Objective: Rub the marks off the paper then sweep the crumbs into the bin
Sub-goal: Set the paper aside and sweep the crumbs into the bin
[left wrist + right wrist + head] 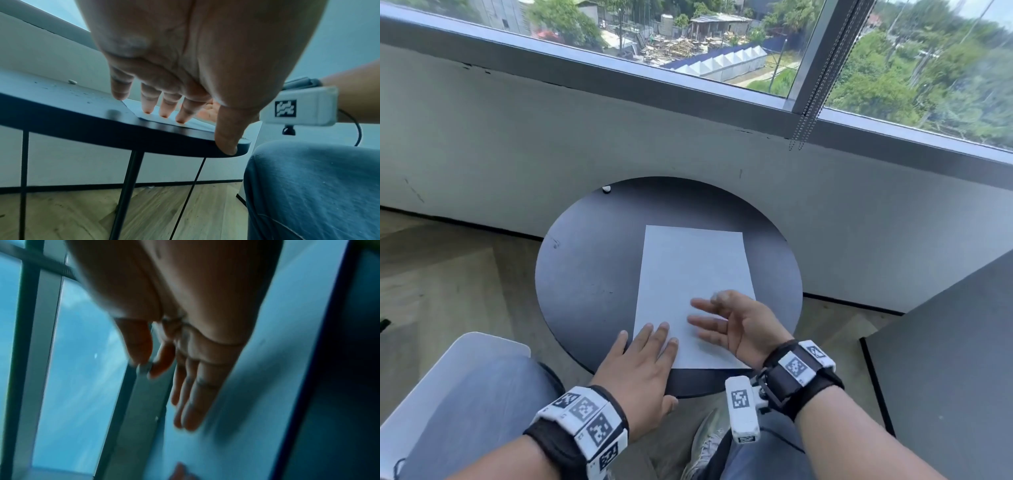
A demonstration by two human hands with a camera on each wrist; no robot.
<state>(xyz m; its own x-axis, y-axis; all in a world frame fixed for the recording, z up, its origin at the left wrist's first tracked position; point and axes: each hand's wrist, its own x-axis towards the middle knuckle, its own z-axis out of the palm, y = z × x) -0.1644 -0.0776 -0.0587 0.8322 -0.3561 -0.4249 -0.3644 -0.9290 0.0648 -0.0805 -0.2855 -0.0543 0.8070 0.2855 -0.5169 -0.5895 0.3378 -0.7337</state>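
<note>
A white sheet of paper (688, 270) lies on the round dark table (585, 274); I can make out no marks on it. My left hand (650, 359) lies flat on the sheet's near left corner with straight fingers (164, 112), and its thumb hangs over the table's rim (144, 139). My right hand (726, 318) stands on its edge over the sheet's near right part (257, 386). Its thumb and forefinger pinch a small grey-white eraser piece (145, 368), and its other fingers are stretched out. No bin is in view.
A small white lump (606, 188) sits at the table's far left rim. A grey wall (517, 154) under the window stands just behind the table. A second dark tabletop (945, 359) is at the right. My knees and a white seat (482, 349) are at the near edge.
</note>
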